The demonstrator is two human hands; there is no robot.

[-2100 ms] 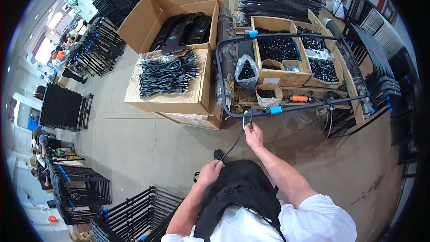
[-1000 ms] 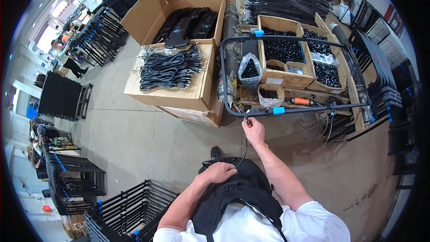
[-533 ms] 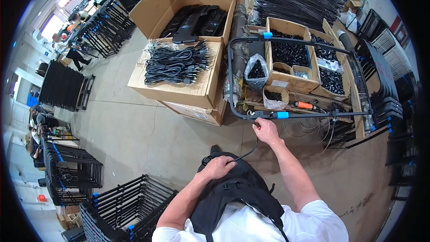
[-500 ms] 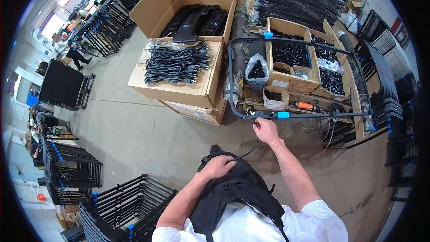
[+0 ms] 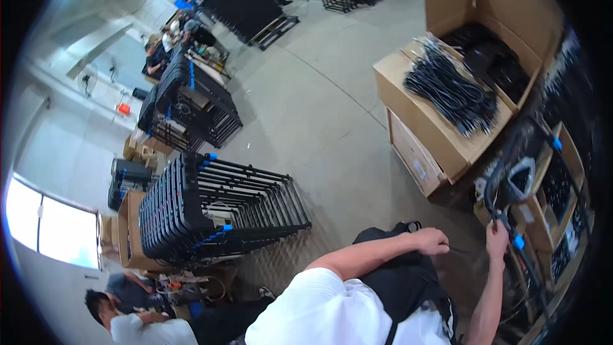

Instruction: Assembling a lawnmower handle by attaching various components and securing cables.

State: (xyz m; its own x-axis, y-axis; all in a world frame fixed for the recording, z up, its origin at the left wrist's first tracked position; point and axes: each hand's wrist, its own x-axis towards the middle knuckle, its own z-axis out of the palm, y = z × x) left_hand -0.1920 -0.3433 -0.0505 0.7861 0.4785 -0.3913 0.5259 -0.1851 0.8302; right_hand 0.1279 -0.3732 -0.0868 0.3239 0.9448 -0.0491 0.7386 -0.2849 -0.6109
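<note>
My left hand [image 5: 433, 241] is closed, held in front of my waist, with a thin black cable [image 5: 461, 251] running from it toward my right hand. My right hand [image 5: 497, 241] is closed at the near rail of a black tubular frame [image 5: 490, 195], beside a blue tape wrap [image 5: 518, 241]. The cable's end at the right hand is covered by the fingers and blurred. Beyond the rail, a clear plastic bag [image 5: 522, 179] and a wooden parts box [image 5: 543, 214] stand under the frame.
Ahead, a bundle of black cables [image 5: 450, 89] lies on a cardboard box [image 5: 396, 76] beside an open carton [image 5: 450, 6] of black parts. To my left stands a stack of black frames [image 5: 220, 211]. A person [image 5: 153, 326] is at the lower left, and others work farther off.
My view has swung left, so the bench and frame now sit at the right edge. My left hand remains on the cable and my right hand stays at the frame's rail.
</note>
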